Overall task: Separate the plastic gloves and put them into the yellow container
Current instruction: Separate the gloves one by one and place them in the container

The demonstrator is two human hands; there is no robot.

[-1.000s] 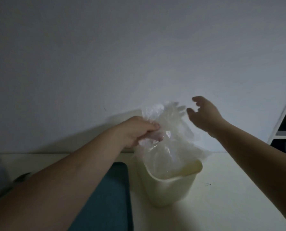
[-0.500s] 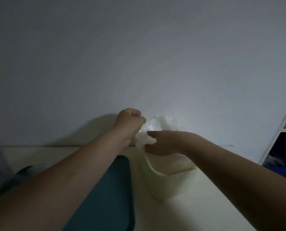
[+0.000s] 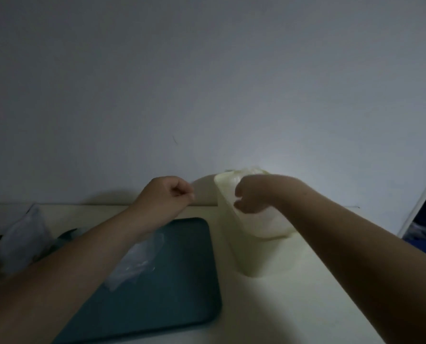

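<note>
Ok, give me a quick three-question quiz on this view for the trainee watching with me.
1. True or false: the left hand is inside the yellow container.
2. Where do loose plastic gloves lie outside it? A) on the teal tray B) on the floor C) taped to the wall
3. Fill in: the right hand reaches into the ____.
Key: 1 false; 2 A; 3 yellow container.
</note>
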